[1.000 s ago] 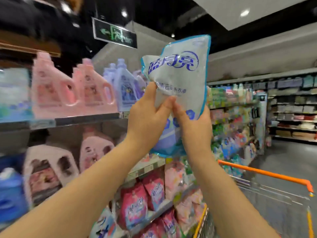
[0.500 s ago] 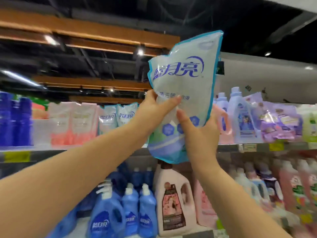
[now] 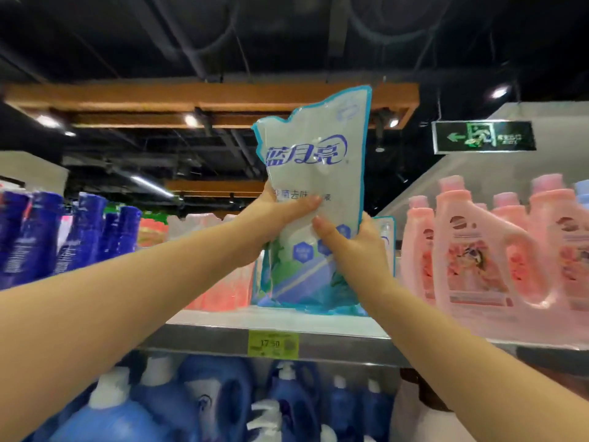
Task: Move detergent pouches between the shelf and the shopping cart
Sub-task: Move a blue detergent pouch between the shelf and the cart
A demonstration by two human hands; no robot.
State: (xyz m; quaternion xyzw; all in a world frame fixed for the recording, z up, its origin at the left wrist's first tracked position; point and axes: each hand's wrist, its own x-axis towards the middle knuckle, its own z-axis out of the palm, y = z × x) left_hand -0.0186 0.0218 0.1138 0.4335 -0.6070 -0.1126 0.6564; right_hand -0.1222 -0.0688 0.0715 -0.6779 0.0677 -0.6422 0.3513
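Up at the top shelf (image 3: 223,333), the pouch (image 3: 318,173) is upright with its bottom edge right at the board, can't tell if it's touching; left hand (image 3: 274,224) grips its left side, thumb across the front; right hand (image 3: 357,250) grips the lower right edge; pink jugs (image 3: 471,250) just right; blue bottles (image 3: 223,403) below.

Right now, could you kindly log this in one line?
left hand, right hand: grip blue-edged plastic detergent pouch | pouch: upright, base at metal shelf
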